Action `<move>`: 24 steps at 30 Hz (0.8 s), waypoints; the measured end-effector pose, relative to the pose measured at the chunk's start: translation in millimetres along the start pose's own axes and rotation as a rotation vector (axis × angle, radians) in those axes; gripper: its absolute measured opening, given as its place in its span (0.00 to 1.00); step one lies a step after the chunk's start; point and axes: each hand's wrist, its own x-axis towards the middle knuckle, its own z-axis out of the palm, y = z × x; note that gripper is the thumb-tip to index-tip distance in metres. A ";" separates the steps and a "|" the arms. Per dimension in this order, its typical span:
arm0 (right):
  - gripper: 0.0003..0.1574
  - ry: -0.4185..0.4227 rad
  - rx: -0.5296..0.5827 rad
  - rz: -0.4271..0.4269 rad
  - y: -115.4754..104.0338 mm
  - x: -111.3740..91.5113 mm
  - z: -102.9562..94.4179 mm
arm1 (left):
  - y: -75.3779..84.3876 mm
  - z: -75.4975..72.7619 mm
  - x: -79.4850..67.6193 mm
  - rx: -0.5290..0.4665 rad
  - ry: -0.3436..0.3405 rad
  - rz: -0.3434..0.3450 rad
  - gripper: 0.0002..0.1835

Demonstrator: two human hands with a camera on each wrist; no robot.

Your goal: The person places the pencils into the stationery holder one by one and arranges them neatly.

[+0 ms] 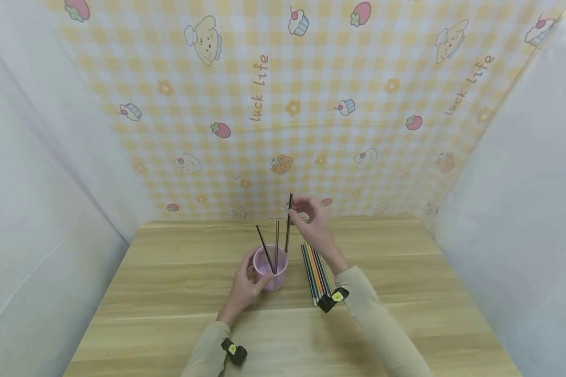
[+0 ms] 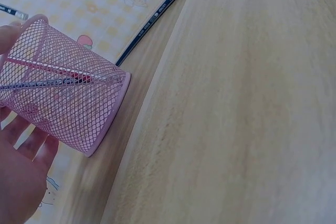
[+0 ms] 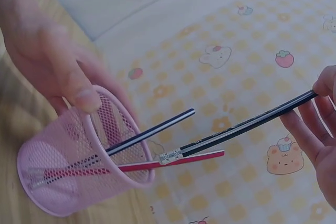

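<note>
A pink mesh pen holder (image 1: 274, 284) stands on the table, with my left hand (image 1: 243, 289) gripping it around the side, the thumb near the rim. Inside lean two pencils, a dark striped pencil (image 3: 157, 130) and a red pencil (image 3: 202, 158), their eraser ends at the bottom. Between thumb and fingers my right hand (image 1: 315, 225) pinches a black striped pencil (image 3: 247, 125) near its upper end. That pencil points down steeply, its eraser end (image 3: 171, 156) close by the right side of the holder's rim.
Several pencils (image 1: 317, 275), dark green, yellow and other colours, lie side by side on the wooden table (image 1: 170, 293) just right of the holder, partly below my right wrist. A yellow checked cloth (image 1: 311, 146) with cartoon prints hangs behind the table. White sheets (image 1: 52, 183) flank both sides.
</note>
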 end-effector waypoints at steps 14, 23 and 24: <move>0.17 -0.013 0.030 0.036 7.5 -14.1 23.0 | -2.2 0.7 -0.1 0.017 0.003 -0.005 0.43; 0.16 -0.003 0.014 0.070 51.9 -27.8 35.3 | -3.0 0.8 0.5 0.000 -0.001 -0.007 0.43; 0.16 -0.005 0.000 0.062 54.2 -29.4 36.5 | -2.8 0.7 0.5 -0.004 -0.003 -0.008 0.43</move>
